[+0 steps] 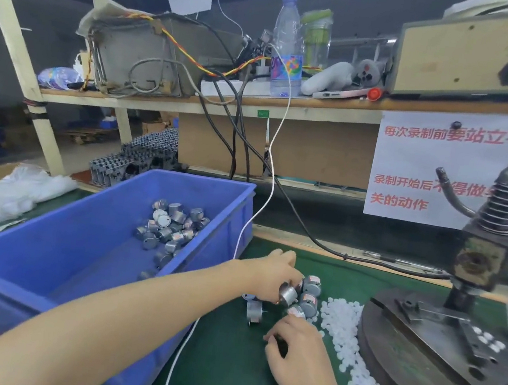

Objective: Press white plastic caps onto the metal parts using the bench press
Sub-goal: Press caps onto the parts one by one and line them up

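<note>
Head view, looking down over the bench: grips one metal part [288,293] in the left hand [271,271], fingers curled round its silver body, just above a small cluster of loose metal parts [310,293] on the green mat [221,367]. Reaches with the right hand [298,352] to the near edge of that cluster, fingers bent, index tip touching a part; cannot tell whether anything is pinched under the thumb. To the right, white plastic caps [343,338] strewn in a band along the left rim of the bench press [478,256] base. Likely slips from here: knocking loose parts into the caps, with both hands crowding one spot; snagging the white cable [241,239] hanging past the far right corner of the blue bin [38,276] and passing under the left forearm; sweeping caps off the near edge of the mat with a wrist. Little room for moving: bin wall close on the left, press base close on the right, only a narrow strip of mat between. More open mat nearer the body.
</note>
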